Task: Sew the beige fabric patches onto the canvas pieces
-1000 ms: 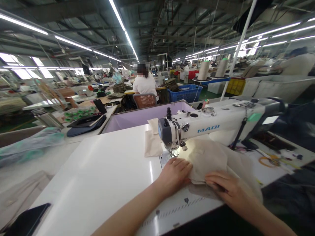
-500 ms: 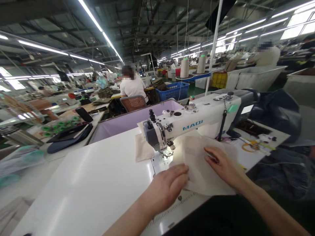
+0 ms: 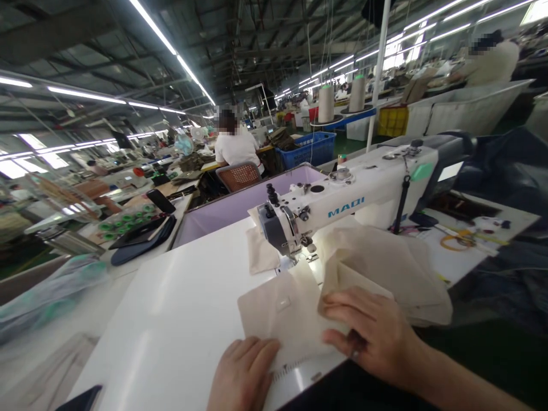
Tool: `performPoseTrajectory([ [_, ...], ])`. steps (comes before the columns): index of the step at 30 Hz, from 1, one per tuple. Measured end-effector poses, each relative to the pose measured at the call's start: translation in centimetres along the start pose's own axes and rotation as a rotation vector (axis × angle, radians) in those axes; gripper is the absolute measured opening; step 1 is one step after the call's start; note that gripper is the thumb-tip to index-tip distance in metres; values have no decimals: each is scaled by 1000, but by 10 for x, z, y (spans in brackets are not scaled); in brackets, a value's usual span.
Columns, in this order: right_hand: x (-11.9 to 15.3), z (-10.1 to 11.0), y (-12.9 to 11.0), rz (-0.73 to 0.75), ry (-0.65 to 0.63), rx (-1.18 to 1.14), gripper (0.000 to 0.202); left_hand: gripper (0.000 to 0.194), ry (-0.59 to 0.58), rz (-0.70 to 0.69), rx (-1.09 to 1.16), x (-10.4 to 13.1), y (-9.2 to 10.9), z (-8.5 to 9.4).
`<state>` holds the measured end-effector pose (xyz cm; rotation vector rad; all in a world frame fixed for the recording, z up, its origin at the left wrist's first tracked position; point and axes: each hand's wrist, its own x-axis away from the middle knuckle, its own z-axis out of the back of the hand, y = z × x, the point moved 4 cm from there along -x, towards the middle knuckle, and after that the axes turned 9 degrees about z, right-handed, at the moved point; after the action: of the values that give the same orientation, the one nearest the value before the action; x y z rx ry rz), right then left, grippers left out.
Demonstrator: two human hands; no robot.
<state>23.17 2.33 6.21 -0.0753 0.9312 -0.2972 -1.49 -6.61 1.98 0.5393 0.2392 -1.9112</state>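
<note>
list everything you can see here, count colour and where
sewing machine: 1, white, on the table right of centre
table: 1, white, foreground
flat fabric piece: 1, beige, table front edge, under both hands
fabric pile: 1, beige, under the machine arm
small cloth: 1, beige, left of the needle head
bin: 1, lilac, behind the table
thread cones: 2, cream, back shelf
crate: 1, blue, background
scissors: 1, yellow handles, right of the machine
seated person: 1, white shirt, ahead
left hand: flat on the fabric piece
right hand: on the fabric edge
</note>
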Motion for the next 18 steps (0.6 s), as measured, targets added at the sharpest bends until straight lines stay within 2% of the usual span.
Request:
performPoseTrajectory([
  [3,-2,-21,-31,209,-187,-79,38,26,-21,36,59,-1,-1,2],
  [5,7,-39,-43,315,-337,-101,36,24,-26,29,102,-2,-4,2],
  [6,11,-46,-43,314,-378,-95,36,23,-39,15,114,-1,-5,1],
  [9,24,-58,-27,101,-506,-100,53,26,-95,-32,126,2,-11,-3],
  [11,31,-53,-10,-5,-519,-138,63,29,-121,-38,149,5,-13,-5],
  [12,33,-48,-2,-44,-505,-170,60,29,-134,-16,171,6,-15,-6],
  [15,39,-27,22,-172,-467,-194,34,36,-183,89,261,11,-17,-8],
  [18,45,-13,37,-251,-524,-116,28,52,-214,157,331,18,-21,-9],
])
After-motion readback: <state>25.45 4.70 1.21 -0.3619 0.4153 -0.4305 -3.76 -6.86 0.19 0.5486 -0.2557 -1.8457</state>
